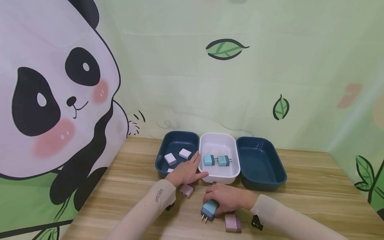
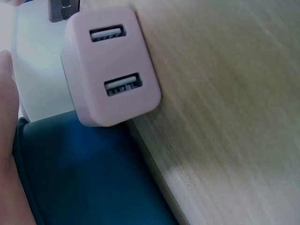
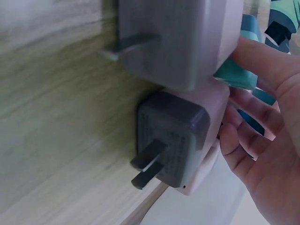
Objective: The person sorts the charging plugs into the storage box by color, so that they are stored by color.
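"Gripping something, is that right hand (image 1: 227, 198)?"

"Yes. Thumb and fingers close round a boxy plastic charger, light blue with a darker blue-grey end (image 1: 209, 209), its metal prongs turned toward the wearer. Whether it touches the pale wood-grain table (image 1: 180, 226), I can't tell."

"And the left hand (image 1: 186, 171)?"

"Spread wide, fingers straight and thumb out, over the side where two trays meet."

"What sits closest?"

"Just beneath it, a pink plastic charger with two USB sockets (image 1: 186, 191) lies on the table. Beside the right hand rests a pink charger with a mauve end (image 1: 233, 223). The right wrist view shows another, with a mauve-grey end and two flat prongs (image 3: 171, 136), near the fingers."

"The trays?"

"In a row: a dark blue rounded one (image 1: 177, 135) with small white chargers (image 1: 170, 159), a white one (image 1: 220, 180) with two teal chargers (image 1: 223, 160), then a second dark blue one (image 1: 259, 163). Behind stands a green panda-print backdrop (image 1: 180, 83)."
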The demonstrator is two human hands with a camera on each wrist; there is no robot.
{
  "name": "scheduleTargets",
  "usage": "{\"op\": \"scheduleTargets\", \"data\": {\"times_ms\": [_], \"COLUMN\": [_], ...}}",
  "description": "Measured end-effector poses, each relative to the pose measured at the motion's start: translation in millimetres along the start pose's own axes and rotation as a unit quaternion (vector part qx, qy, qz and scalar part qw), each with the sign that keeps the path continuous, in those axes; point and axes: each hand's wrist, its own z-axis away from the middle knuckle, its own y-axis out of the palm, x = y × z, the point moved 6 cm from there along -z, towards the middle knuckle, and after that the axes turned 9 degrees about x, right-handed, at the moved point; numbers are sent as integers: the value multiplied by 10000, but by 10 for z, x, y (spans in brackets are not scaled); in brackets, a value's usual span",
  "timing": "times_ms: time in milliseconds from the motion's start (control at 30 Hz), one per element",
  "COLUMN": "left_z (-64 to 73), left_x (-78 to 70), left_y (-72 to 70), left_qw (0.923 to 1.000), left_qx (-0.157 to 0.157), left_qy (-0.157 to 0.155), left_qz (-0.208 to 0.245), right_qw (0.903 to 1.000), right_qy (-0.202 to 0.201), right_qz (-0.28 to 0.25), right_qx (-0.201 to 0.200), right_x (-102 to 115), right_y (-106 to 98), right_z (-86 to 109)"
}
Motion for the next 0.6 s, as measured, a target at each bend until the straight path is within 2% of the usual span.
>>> {"op": "scheduleTargets", "data": {"times_ms": [333, 600], "left_z": [-2, 10], "left_x": [2, -7], "left_y": [4, -9], "left_qw": [10000, 10000], "left_qx": [-20, -50], "left_qy": [-4, -26], "left_qz": [-2, -45], "right_qw": [9992, 9963], "right_qy": [-267, -79], "right_qz": [-25, -698], "right_qx": [-286, -499], "right_x": [101, 47], "right_y": [-94, -231], "right_z": [97, 277]}}
